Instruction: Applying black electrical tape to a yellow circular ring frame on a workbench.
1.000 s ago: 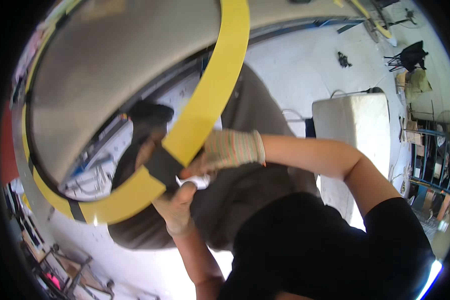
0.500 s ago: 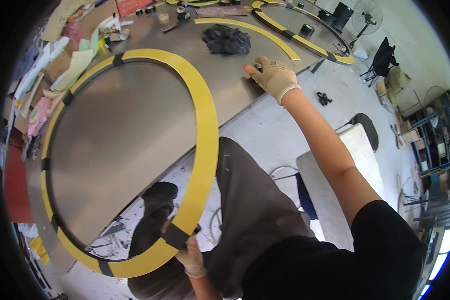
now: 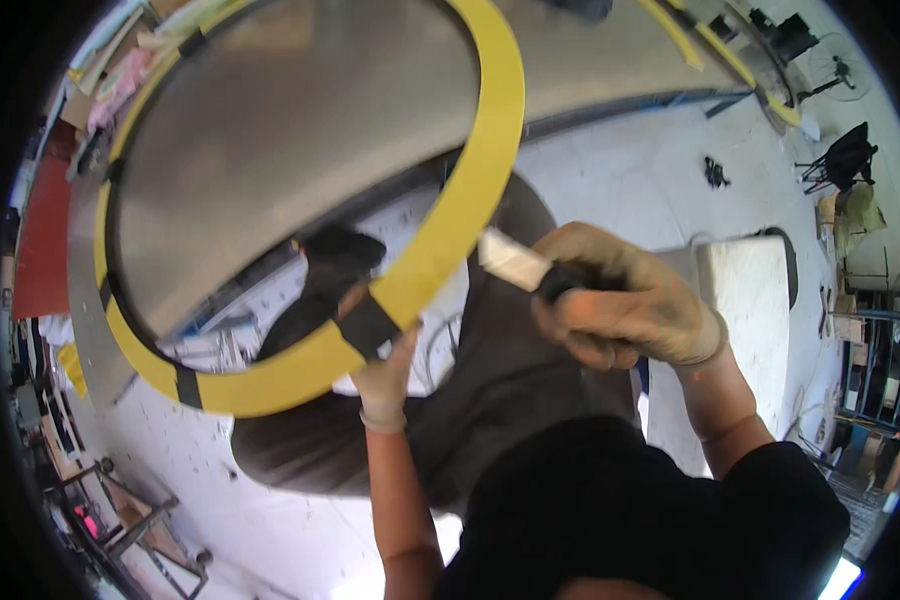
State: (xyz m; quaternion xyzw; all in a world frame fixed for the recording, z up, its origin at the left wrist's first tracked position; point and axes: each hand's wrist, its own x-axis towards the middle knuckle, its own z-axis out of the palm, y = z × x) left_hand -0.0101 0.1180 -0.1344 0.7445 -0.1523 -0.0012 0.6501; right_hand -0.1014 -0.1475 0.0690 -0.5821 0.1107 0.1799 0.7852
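A large yellow ring (image 3: 500, 90), wrapped at intervals with black tape, lies partly over the metal table and juts past its edge toward me. My left hand (image 3: 382, 385), in a pale glove, grips the ring's near rim from below beside a black tape band (image 3: 368, 326). Gloved as well, my right hand (image 3: 640, 305) is closed round the black handle of a knife (image 3: 515, 263). Its broad pale blade points left at the ring's outer edge; whether they touch I cannot tell. Motion blurs this hand and blade.
The metal table (image 3: 260, 170) fills the upper left. More yellow strips (image 3: 675, 30) lie at its far right. A white-topped bench (image 3: 745, 300) stands to my right, a black folding chair (image 3: 850, 160) beyond it. At lower left is a wheeled frame (image 3: 130, 530).
My right hand has come back from the table toward the ring and now holds the knife. My left hand keeps its grip on the rim. The view has tilted down.
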